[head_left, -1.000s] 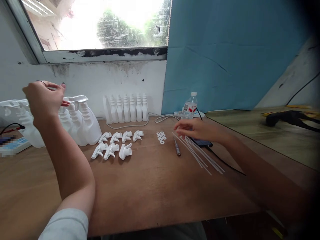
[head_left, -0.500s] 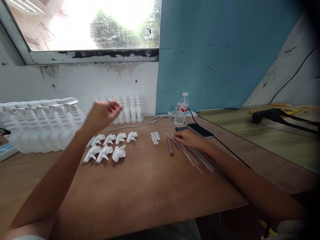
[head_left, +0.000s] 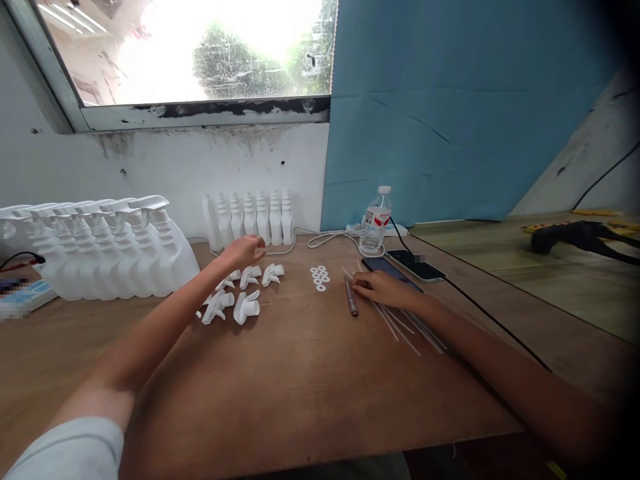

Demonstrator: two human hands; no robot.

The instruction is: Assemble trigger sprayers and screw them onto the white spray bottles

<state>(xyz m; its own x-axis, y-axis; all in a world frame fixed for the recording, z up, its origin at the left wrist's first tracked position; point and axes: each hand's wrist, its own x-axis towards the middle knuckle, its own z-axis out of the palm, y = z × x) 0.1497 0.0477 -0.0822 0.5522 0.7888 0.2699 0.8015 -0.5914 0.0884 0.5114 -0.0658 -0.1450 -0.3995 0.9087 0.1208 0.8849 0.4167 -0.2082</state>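
My left hand is over the back row of white trigger spray heads, its fingers loosely curled together and nothing visible in them. Several spray heads lie on the brown table in two rows, partly covered by my left forearm. My right hand rests low on the table with its fingers bent down over a bundle of thin whitish tubes. Beside its fingertips lies a slim pen-like tool. A cluster of small white rings sits between the two hands.
White bottles stand in a row at the left, with more bottles along the wall. A labelled water bottle, a white cable and two phones are at the back right. A blue curtain hangs behind.
My left hand has come down and to the right, from in front of the wall bottles to over the spray heads. My right hand stays at the tubes. The view has shifted slightly left.
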